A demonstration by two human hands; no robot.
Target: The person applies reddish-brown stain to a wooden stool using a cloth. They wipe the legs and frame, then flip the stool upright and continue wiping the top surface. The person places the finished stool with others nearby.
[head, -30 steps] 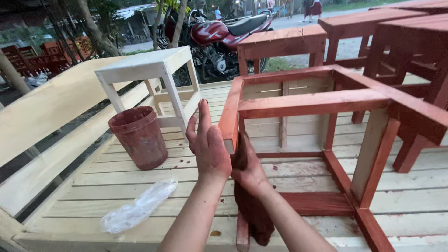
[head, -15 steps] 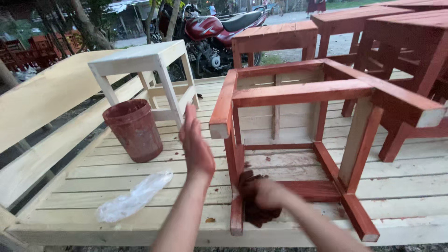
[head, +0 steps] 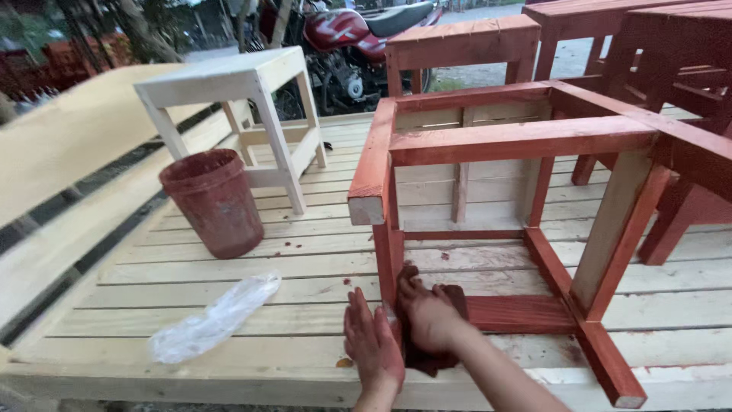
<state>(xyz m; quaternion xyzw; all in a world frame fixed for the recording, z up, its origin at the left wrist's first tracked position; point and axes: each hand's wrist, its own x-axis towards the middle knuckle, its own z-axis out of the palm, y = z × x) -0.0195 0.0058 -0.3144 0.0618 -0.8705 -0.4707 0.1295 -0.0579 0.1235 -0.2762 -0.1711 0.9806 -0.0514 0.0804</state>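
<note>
A wooden stool frame point(head: 526, 141), partly stained red, lies on its side on a slatted wooden platform point(head: 305, 275). My right hand point(head: 428, 314) presses a dark red-stained rag point(head: 427, 357) against the foot of the frame's near-left leg. My left hand point(head: 372, 345), smeared with red stain, rests flat with fingers together against the same leg, just left of the rag, holding nothing.
A red-stained bucket point(head: 213, 200) stands on the platform left of the frame. A crumpled clear plastic bag point(head: 213, 317) lies at the front left. An unpainted white stool point(head: 232, 114) stands behind the bucket. Red-stained stools point(head: 465, 46) and a motorcycle point(head: 358, 38) are beyond.
Both hands have slid down the near-left leg from its upper part to its foot, the right hand carrying the rag. The view has shifted closer and lower.
</note>
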